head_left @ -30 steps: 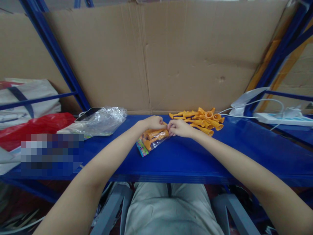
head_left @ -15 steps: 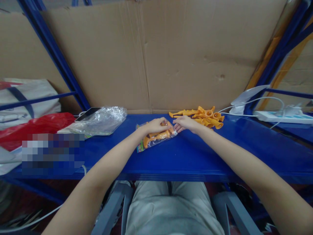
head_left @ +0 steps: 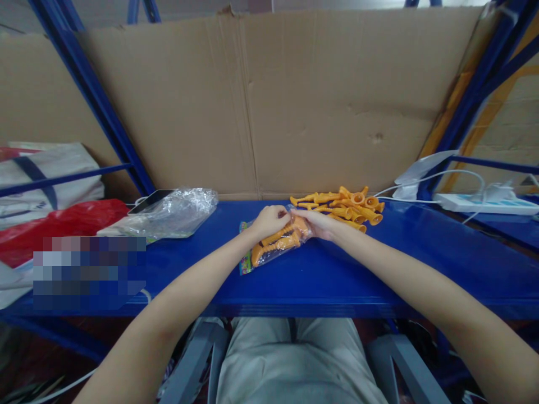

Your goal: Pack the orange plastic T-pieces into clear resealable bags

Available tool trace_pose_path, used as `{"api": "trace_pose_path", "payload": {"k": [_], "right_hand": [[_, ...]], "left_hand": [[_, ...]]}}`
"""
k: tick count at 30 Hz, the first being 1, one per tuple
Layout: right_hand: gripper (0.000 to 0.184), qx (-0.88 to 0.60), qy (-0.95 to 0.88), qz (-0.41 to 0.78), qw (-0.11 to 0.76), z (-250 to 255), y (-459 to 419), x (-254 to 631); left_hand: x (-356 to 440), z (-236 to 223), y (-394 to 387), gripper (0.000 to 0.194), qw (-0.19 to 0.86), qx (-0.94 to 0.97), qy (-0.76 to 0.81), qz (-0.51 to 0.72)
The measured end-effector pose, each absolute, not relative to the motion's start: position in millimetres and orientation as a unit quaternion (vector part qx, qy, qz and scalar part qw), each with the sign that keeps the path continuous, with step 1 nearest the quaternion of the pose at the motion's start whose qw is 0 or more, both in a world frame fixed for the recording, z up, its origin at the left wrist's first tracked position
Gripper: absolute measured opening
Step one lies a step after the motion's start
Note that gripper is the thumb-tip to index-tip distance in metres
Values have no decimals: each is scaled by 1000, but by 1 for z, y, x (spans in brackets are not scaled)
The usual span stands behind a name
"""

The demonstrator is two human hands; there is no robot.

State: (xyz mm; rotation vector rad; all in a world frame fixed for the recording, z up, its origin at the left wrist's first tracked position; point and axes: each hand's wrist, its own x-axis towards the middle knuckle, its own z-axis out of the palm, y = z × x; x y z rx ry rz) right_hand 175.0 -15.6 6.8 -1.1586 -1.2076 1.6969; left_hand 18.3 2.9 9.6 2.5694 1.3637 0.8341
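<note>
A clear plastic bag (head_left: 274,257) with a colourful strip at its left end lies tilted on the blue table, with orange horn-shaped plastic pieces (head_left: 283,242) inside it. My left hand (head_left: 272,219) is closed in a pinch on the bag's upper edge near its right end. Across from it, my right hand (head_left: 318,223) grips the bag's right end, its fingertips close to those of my left hand and partly hidden. Just behind my right hand lies a pile of loose orange horn-shaped pieces (head_left: 357,210), several with flared open ends.
Clear plastic bags (head_left: 181,210) lie at the left over a dark flat device. Beyond them are a red plastic bag (head_left: 67,224) and a white cloth bag (head_left: 63,163). A power strip (head_left: 484,203) with white cables sits at the right. Cardboard (head_left: 328,101) walls the back.
My right hand has moved left onto the bag's right end, meeting my left hand. The bag has shifted slightly toward me and right. The whole view has tilted up a little.
</note>
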Motion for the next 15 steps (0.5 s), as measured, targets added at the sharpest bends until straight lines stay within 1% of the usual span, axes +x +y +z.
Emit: {"api": "trace_pose_path", "payload": {"k": [7,12,15], "right_hand": [[5,-417,-467,663,411,2,-18,166],[12,-422,-475,642,430,2,-23,165],[16,-420,-471,630,452,8,-25,167]], "left_hand": [[15,10,6,27,79,845,439,294],[8,9,13,29,105,850,417,304],[-2,12,18,29,67,836,417,350]]}}
